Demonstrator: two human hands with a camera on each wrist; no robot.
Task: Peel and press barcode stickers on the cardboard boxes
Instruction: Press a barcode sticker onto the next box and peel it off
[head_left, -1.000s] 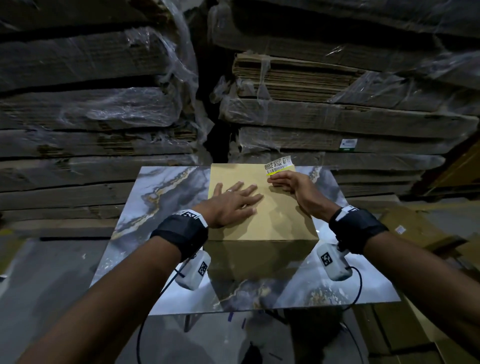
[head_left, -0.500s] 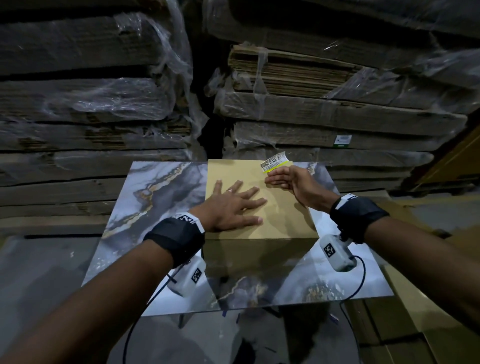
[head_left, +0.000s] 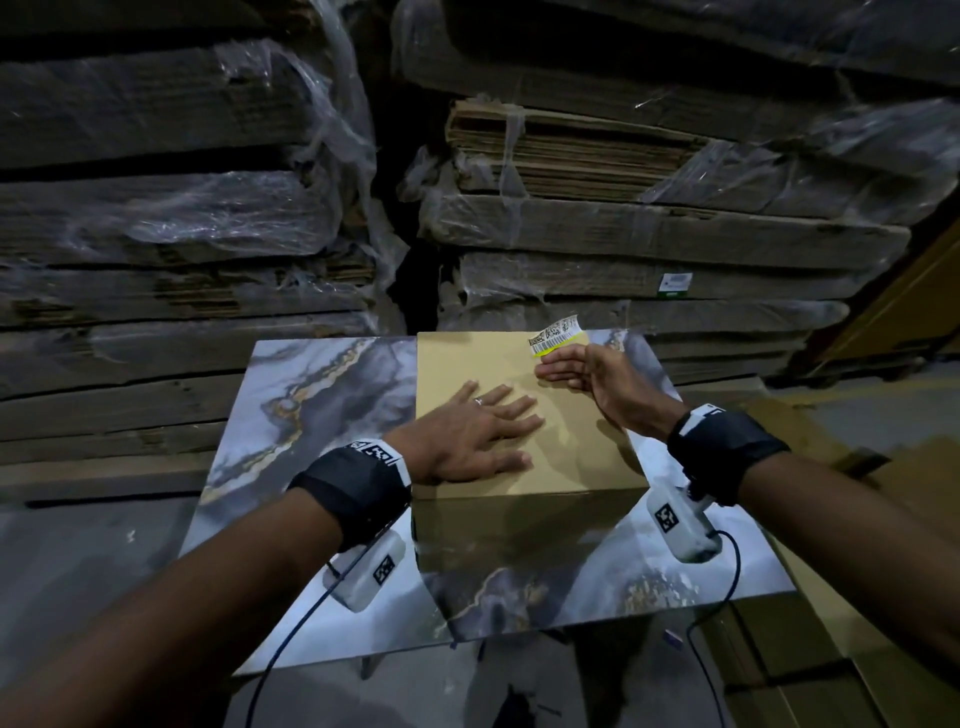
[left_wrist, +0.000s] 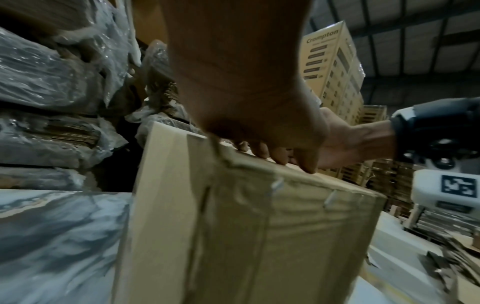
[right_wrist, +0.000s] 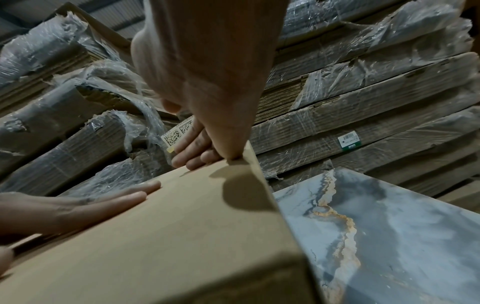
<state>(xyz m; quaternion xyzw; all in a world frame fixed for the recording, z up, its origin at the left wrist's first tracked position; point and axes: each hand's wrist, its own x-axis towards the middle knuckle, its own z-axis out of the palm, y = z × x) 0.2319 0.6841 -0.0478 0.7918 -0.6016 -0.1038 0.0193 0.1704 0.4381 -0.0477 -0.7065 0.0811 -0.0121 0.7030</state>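
Barcode sticker (head_left: 555, 336) is pinched by its lower edge in the grip of the right hand (head_left: 587, 375), held up just above the far right part of the cardboard box (head_left: 566, 441), its printed face upward and a strip of yellow showing along the pinched edge; whether that yellow is backing or part of the label cannot be told. In the right wrist view the sticker (right_wrist: 179, 133) is seen lying across the fingers (right_wrist: 193, 148) with the thumb closed over it, while the lower fingertips are touching or nearly touching the box top (right_wrist: 182, 216). The left hand (head_left: 475, 436) is laid flat on the box top, fingers spread and straight, so the box is steadied on the marble-patterned worktop (head_left: 311, 395); wrapped stacks of flattened cardboard (head_left: 649, 228) stand behind. The step in hand is judged to be the laying down of the sticker, not yet stuck. To do it well, one short edge should be set on the cardboard first, squared to the box edge, and the rest lowered gradually so that no air or crease is trapped; the label should then be rubbed flat from the anchored end outward with straight fingers. The flat press of the left hand should be kept, since a sliding box would skew the label. Contact of the adhesive with the fingertips should be kept small, because a curled or folded corner would likely lift afterwards
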